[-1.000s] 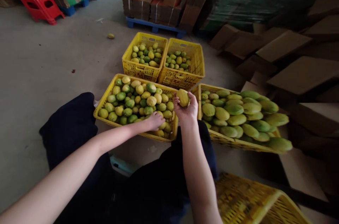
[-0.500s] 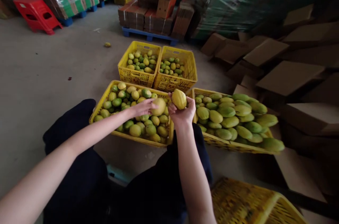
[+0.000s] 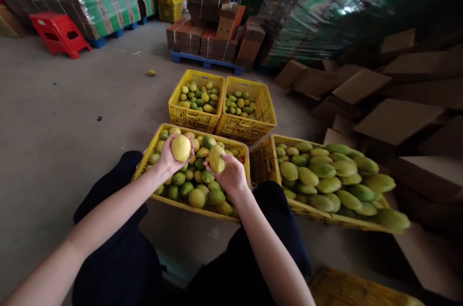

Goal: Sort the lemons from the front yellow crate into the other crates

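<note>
My left hand (image 3: 168, 158) is closed around a round yellow papaya (image 3: 181, 147), its palm turned up and fingers behind the fruit. To its right, my right hand (image 3: 233, 175) grips another yellow-green papaya (image 3: 217, 159) with thumb and fingers. Both hands are above the near yellow crate (image 3: 195, 208), which is full of green and yellow papayas (image 3: 197, 198). Part of that fruit is hidden behind my hands and forearms.
Right of the near crate, a yellow crate (image 3: 260, 163) is heaped with long papayas (image 3: 323, 170). Two part-filled crates (image 3: 196, 120) stand beyond. Flattened cartons (image 3: 398, 120) crowd the right side. A red stool (image 3: 60, 33) and a loose fruit (image 3: 151, 73) are on the floor.
My left hand has lifted its papaya and moved left. My right hand has swung left with its papaya, now over the near crate. The camera view has tilted slightly up.
</note>
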Available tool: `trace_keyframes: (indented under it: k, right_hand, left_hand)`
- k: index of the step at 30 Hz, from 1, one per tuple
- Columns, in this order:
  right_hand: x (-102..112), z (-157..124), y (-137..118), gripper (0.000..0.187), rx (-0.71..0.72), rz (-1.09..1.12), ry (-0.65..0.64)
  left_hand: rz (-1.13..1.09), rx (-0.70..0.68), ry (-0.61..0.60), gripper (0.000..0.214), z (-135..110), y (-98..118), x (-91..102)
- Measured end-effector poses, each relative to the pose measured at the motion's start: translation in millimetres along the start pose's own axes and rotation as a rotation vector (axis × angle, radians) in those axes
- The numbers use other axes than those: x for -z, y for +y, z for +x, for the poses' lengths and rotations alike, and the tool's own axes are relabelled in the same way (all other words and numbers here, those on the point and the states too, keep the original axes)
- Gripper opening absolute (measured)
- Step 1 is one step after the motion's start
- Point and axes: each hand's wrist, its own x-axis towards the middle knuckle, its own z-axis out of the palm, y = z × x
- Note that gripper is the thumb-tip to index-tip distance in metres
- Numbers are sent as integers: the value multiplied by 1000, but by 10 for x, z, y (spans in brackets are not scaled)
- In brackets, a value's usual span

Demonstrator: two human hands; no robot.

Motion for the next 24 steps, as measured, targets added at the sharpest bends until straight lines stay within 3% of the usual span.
trace_keyframes:
  k: [3, 5, 11, 15, 19, 24]
  right_hand:
    - [-67, 49, 96, 41, -57, -101, -93]
    - [-132, 60, 143, 43, -17, -134, -125]
    - [-319, 19, 178, 54, 358, -209, -98]
    - [-305, -20, 160, 53, 459, -217, -53]
    - [-239, -14, 126, 52, 513, -278, -22]
    - [-189, 25, 88, 52, 579, -356, -58]
  left_hand:
    - [109, -69, -44, 20, -42, -8, -37]
    - [204, -190, -87, 28, -69, -24, -80]
    - [466, -656, -263, 38, -69, -108, -89]
    - [655, -861, -357, 38, 2, -155, -27]
    - [716, -919, -355, 38, 115, -225, 5]
    - [674, -819, -309, 41, 172, -256, 6]
